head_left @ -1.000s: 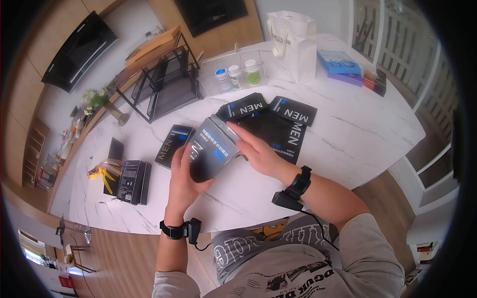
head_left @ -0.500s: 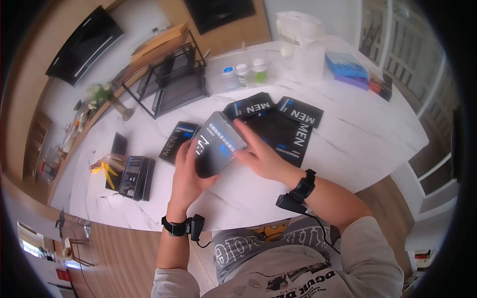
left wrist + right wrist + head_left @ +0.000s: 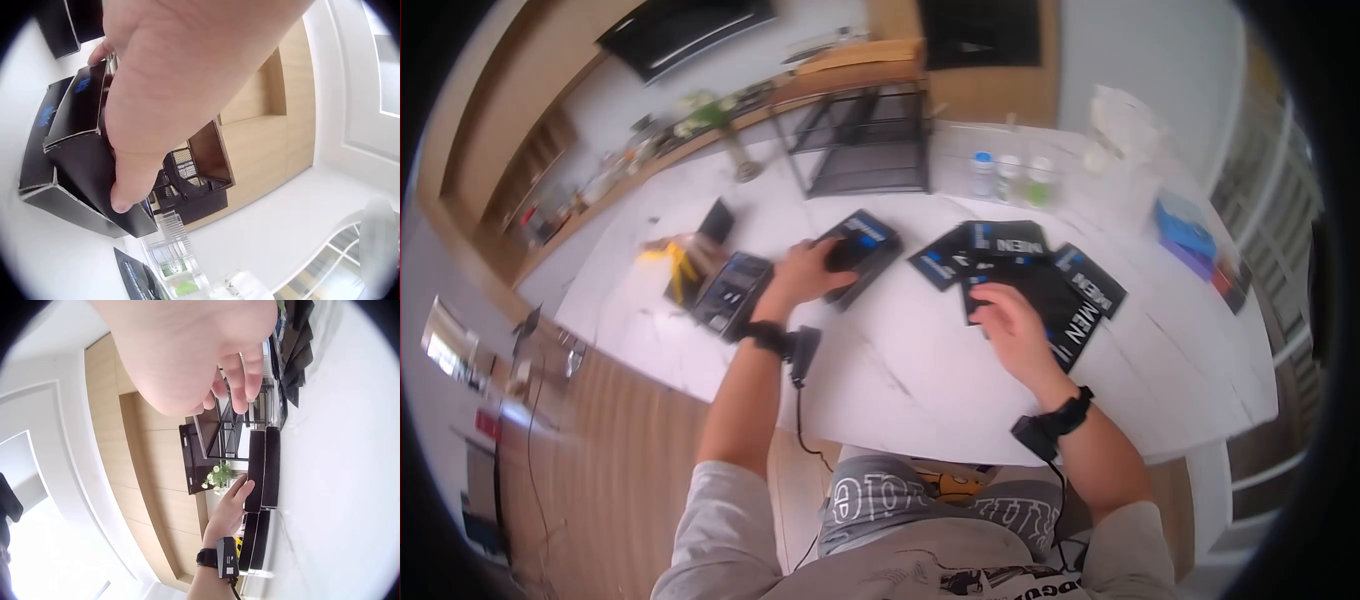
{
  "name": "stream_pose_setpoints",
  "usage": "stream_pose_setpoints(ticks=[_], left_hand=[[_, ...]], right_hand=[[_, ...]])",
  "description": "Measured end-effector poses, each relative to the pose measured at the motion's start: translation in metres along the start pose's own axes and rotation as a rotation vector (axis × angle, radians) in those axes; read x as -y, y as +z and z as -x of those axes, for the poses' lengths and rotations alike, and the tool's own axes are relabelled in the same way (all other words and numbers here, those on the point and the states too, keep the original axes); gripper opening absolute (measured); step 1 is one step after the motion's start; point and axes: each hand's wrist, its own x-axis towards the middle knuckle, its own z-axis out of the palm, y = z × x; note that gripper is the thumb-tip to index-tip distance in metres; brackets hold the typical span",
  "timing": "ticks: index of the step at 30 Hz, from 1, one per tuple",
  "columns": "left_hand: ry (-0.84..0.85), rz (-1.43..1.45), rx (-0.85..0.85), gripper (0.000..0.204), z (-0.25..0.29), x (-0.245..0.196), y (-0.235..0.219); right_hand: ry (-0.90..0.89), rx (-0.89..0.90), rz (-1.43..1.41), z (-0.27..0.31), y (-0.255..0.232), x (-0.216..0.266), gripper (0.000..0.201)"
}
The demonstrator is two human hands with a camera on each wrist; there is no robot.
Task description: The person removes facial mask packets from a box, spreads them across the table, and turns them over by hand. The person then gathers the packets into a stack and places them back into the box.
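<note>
My left hand (image 3: 803, 275) grips a black box (image 3: 868, 243) with blue lettering, thumb on one side and fingers on the other. This box lies on top of a second black box (image 3: 272, 465), as both wrist views show. Loosely bent, the fingers of my right hand (image 3: 1018, 335) hold nothing; the hand is over the near side of a spread of flat black packets (image 3: 1090, 280) marked MEN. Another pair of black boxes (image 3: 732, 292) stands left of my left hand.
A yellow ribbon (image 3: 675, 262) lies at the table's left. Toward the back are a black mesh rack (image 3: 870, 150), a clear bin with several bottles (image 3: 1008, 175) and a white paper bag (image 3: 1125, 125). Blue and purple boxes (image 3: 1185, 228) sit at the right.
Both hands held the box mid-table; now it is set on the other box at left with my left hand on it. My right hand has let go and moved right. The head view has turned.
</note>
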Motion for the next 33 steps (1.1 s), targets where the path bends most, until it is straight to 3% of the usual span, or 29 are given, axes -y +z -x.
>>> stream_pose_setpoints(ticks=[3,5,9,12,15,17,19,23,26,29,33], left_hand=[[0.061,-0.070,-0.228,0.069,0.012,0.017,0.001],[0.036,-0.040,-0.285,0.069,0.015,0.040,-0.013],[-0.158,-0.383,-0.117,0.091,0.041,0.096,-0.043],[-0.228,-0.116,0.167,0.098,0.041,0.128,-0.062],[-0.291,-0.080,0.113,0.098,0.043,0.123,-0.065],[-0.042,-0.091,-0.123,0.098,0.046,0.118,-0.063],[0.136,0.010,-0.191,0.098,0.050,0.075,-0.073],[0.458,0.145,-0.178,0.109,0.060,-0.012,-0.070],[0.637,0.136,-0.145,0.109,0.064,-0.063,-0.051],[0.722,0.059,-0.118,0.108,0.066,-0.104,-0.025],[0.724,-0.002,-0.141,0.102,0.066,-0.132,0.000]], right_hand=[[-0.013,-0.012,-0.004,-0.001,0.002,0.005,0.016],[0.011,-0.034,-0.014,-0.001,0.002,0.006,0.014],[0.026,-0.040,0.006,0.000,0.001,0.008,0.013],[0.024,-0.038,-0.003,0.000,0.001,0.005,0.012],[0.034,-0.039,-0.016,-0.001,0.002,0.004,0.011],[0.044,-0.064,-0.028,-0.001,0.003,0.005,0.010],[-0.004,-0.040,0.045,-0.001,-0.001,0.001,0.011],[-0.011,-0.043,-0.080,0.001,0.001,-0.003,0.015],[0.061,0.029,-0.168,0.001,-0.002,0.005,0.032],[0.061,0.040,-0.350,0.000,-0.001,0.001,0.052],[0.084,0.028,-0.258,-0.002,-0.005,-0.001,0.058]])
